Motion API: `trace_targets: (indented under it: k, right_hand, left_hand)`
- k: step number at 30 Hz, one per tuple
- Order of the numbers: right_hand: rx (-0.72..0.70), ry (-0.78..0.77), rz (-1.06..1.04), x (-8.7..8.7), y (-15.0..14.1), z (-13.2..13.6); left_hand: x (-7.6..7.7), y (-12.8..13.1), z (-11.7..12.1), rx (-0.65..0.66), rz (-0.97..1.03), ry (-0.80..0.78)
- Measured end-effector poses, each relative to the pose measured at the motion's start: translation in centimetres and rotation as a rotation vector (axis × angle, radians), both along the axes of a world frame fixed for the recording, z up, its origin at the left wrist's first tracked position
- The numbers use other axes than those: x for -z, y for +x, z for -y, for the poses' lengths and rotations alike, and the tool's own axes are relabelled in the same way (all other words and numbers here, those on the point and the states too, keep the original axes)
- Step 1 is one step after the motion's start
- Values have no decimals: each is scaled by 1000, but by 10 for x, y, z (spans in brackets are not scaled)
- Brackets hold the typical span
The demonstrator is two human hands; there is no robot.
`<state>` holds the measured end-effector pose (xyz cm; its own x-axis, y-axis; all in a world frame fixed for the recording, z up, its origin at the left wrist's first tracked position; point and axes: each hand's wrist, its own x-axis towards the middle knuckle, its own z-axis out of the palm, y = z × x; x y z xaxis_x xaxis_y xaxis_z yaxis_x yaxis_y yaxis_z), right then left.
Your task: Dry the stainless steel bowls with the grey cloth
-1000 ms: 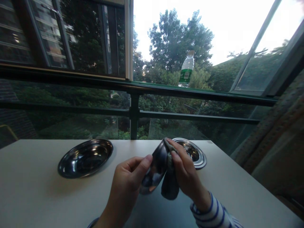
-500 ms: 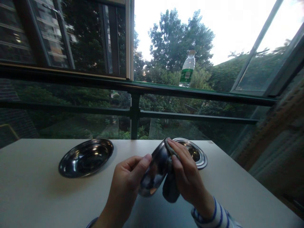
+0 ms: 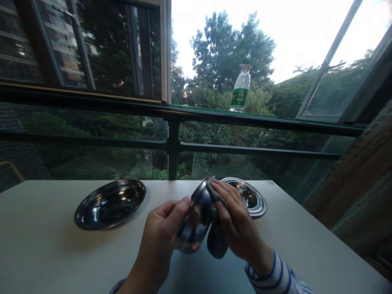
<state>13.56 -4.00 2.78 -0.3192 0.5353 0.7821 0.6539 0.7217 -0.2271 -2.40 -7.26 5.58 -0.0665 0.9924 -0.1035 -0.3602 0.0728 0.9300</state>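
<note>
A dish (image 3: 107, 206) is lying on the table (image 3: 45, 249), well apart from me. My left hand (image 3: 162, 230) is pinching the bowl (image 3: 196, 220), which is tilting over the table; if my thumb is bearing too lightly, the smooth metal could be slipping out. The cloth (image 3: 217, 241) is dangling, gripped in my right hand (image 3: 237, 220) against the rim; too hard a push could be twisting the bowl loose. Beyond, a plate (image 3: 260, 207) is sitting.
</note>
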Motion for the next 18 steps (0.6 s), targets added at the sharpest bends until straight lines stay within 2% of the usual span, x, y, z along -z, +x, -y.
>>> trace_targets:
  k: [2, 4, 8, 12, 15, 18]
  right_hand:
    - [26, -51, -56, 1, 0, -1]
    - [24, -21, -38, 2, -3, 2]
    - [-40, 138, 160, 6, -15, 14]
    - [-109, 242, 331, 8, -20, 18]
    - [-107, 236, 267, 8, -14, 10]
    - [-24, 107, 97, 6, -5, 3]
  left_hand:
    - [1, 0, 0, 9, 25, -11]
    - [4, -1, -2, 44, 62, 0]
    - [10, -3, -7, 146, 127, 15]
    - [11, -5, -11, 161, 182, 19]
    - [8, -4, -9, 135, 180, 16]
    - [5, -2, -6, 121, 115, -11]
